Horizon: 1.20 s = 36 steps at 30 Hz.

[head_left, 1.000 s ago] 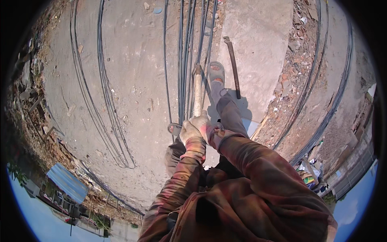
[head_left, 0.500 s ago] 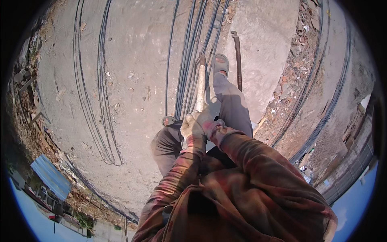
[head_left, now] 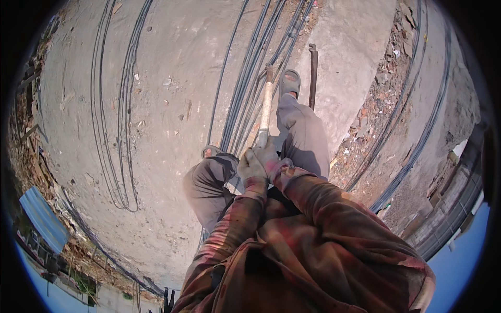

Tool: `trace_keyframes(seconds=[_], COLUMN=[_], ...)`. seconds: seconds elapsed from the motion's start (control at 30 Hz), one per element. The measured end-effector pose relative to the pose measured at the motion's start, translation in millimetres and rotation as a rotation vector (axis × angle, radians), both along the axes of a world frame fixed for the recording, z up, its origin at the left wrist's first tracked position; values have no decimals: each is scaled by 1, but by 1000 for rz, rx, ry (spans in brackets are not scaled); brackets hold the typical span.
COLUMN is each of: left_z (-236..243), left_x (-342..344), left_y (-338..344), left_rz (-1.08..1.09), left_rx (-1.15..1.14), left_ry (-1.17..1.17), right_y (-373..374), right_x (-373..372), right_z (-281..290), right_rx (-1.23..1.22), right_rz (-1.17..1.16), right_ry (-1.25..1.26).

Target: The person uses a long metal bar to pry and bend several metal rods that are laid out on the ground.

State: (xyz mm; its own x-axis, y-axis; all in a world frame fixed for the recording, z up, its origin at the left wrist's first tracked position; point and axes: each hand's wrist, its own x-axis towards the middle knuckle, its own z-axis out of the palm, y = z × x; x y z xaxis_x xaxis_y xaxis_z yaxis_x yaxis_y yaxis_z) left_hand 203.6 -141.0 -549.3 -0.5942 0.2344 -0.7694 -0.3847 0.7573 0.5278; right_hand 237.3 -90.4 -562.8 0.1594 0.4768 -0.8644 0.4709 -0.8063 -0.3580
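Here, both of my gloved hands grip the upper end of a long wooden handle [head_left: 265, 112]. My left hand [head_left: 250, 168] sits just beside my right hand [head_left: 269, 155], the two touching, and the fingers of both are wrapped tight around the shaft, so no gap shows between fingers and wood. From my hands the handle runs away from me and down to the ground, where its dark tool head [head_left: 269, 69] meets the bundle of black steel rods [head_left: 249, 73] lying lengthwise on the concrete slab [head_left: 172, 68]. The head is too small to tell its exact shape.

My right foot in a grey sandal [head_left: 290, 82] stands just beside the tool head, on its right. My left foot [head_left: 210, 152] stands near the lower end of the same rod bundle, close below my hands. A rusty bent metal bar [head_left: 312, 73] lies on the slab to the right of the sandal, apart from the handle. A second loop of rods [head_left: 117, 130] lies well apart on the left, and more rods [head_left: 417, 130] curve past the brick rubble [head_left: 373, 104] on the right.
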Motion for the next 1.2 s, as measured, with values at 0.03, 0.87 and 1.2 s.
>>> trace_keyframes(seconds=[0.03, 0.87, 1.2], left_z=[-6, -109, -147], left_x=[-4, -61, -76], left_y=[-10, -148, -205], left_rz=[29, 123, 69], left_rx=[35, 196, 139], left_ry=[34, -83, -65], right_y=[-5, -169, -216], right_x=[-8, -15, -51], right_z=[-1, -171, -181], right_rx=[-1, -10, 52], right_rz=[8, 671, 157], right_ry=[3, -148, -25])
